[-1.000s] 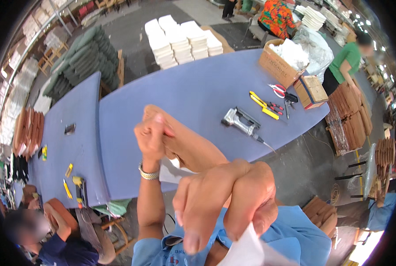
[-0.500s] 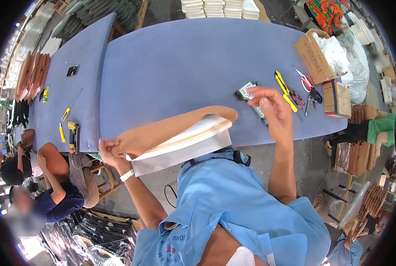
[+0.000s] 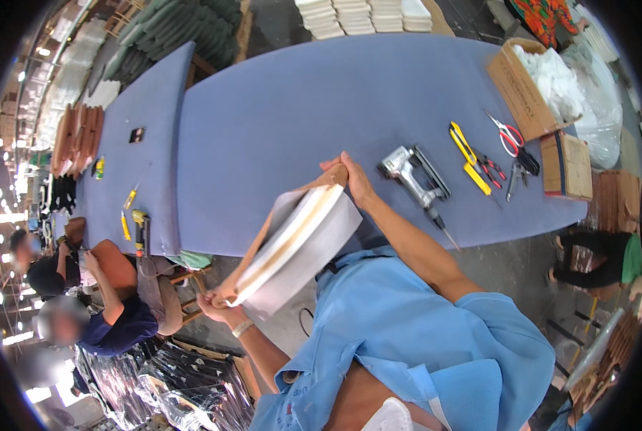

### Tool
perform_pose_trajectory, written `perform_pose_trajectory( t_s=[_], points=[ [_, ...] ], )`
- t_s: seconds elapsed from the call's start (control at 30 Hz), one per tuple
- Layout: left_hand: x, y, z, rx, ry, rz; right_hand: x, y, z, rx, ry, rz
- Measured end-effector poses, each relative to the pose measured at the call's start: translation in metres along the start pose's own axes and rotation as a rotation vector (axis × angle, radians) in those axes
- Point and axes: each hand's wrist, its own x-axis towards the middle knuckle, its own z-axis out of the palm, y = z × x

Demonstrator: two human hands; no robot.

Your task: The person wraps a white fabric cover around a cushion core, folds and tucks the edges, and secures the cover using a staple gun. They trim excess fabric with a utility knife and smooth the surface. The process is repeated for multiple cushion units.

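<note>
The left hand (image 3: 222,307) and right hand (image 3: 352,181) grip opposite ends of a curved, brown-and-white layered piece (image 3: 292,241); a printed brown cardboard box (image 3: 516,90) stands far right.

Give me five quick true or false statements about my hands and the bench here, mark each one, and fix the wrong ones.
1. The left hand and right hand hold opposite ends of the cushion. True.
2. The silver staple gun is in the right hand. False: it lies on the blue table.
3. A wristband is on the left wrist. True.
4. The scissors lie to the left of the staple gun. False: they lie to its right.
5. The open cardboard box is empty. False: white material fills it.
</note>
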Motion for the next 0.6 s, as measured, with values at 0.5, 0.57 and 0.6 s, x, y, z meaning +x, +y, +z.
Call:
perform_pose_trajectory(
  t_s=[0.5, 0.57, 0.6],
  points=[
    [-0.171, -0.101, 0.056, 0.734, -1.279, -0.256, 0.02, -0.224, 0.086, -0.246, -0.268, -0.795],
    [-0.147, -0.114, 0.06, 0.663, -1.459, -0.094, 0.013, -0.223, 0.098, -0.436, -0.129, -0.829],
    [-0.136, -0.113, 0.071, 0.696, -1.497, -0.027, 0.017, -0.217, 0.095, -0.517, -0.092, -0.871]
  ],
)
